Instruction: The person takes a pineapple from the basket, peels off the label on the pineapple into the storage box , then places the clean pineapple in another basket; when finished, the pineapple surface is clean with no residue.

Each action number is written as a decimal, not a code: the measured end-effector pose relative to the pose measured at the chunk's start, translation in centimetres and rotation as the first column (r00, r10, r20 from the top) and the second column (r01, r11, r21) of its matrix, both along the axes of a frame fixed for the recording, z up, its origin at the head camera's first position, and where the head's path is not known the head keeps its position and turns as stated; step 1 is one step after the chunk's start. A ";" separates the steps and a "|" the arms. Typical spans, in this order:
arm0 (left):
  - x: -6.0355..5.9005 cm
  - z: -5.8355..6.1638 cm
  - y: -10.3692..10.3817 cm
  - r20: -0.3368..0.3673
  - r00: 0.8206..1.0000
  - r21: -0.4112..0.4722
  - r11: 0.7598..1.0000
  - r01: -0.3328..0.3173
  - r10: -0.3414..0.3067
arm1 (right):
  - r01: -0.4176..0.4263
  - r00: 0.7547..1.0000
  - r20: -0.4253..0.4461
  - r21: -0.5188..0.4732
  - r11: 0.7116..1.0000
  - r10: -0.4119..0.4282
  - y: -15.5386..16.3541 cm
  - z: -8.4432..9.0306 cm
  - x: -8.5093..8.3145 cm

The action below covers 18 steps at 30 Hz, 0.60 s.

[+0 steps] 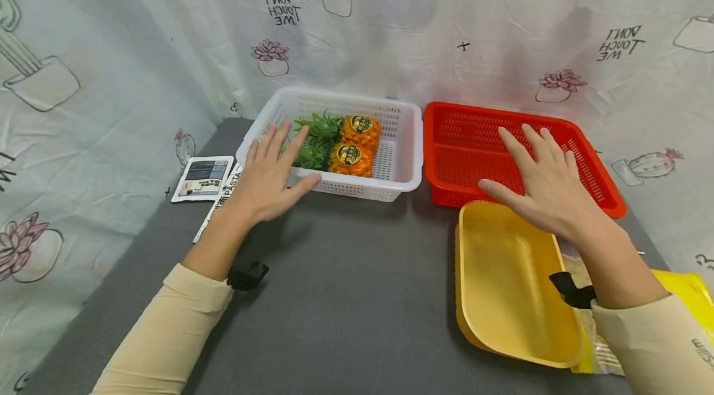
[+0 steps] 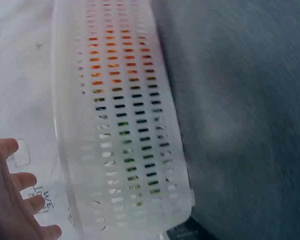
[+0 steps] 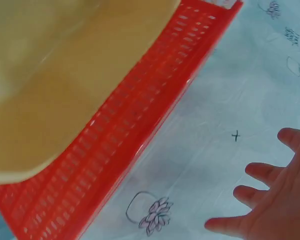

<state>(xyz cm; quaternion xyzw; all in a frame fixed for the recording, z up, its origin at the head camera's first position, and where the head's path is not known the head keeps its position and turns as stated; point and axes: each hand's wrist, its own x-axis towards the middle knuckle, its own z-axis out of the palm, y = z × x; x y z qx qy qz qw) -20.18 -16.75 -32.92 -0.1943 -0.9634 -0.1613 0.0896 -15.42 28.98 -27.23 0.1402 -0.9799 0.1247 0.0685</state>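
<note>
Both hands hang spread above the grey tabletop [image 1: 346,296], holding nothing. The left hand [image 1: 270,175] hovers at the near left corner of the white basket [image 1: 401,134], fingers [image 1: 279,137] wide and straight. Inside it two pineapples [image 1: 354,147] lie side by side, leaves pointing left, probably laid flat so they fit below the rim. The right hand [image 1: 543,184] floats, fingers fanned, over the near edge of the red basket [image 1: 591,153], just beyond the yellow tray [image 1: 502,283] that sits at the tabletop's near right.

The left wrist view shows orange and green through the white basket's slotted wall. The right wrist view shows the yellow tray close against the red basket's side, which the head view leaves unclear.
</note>
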 end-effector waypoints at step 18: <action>-0.2 -0.2 -0.3 -0.043 0.992 0.657 0.752 -0.059 0.116 | -0.088 0.962 0.234 -0.224 0.971 0.142 -4.9 1.9 -3.6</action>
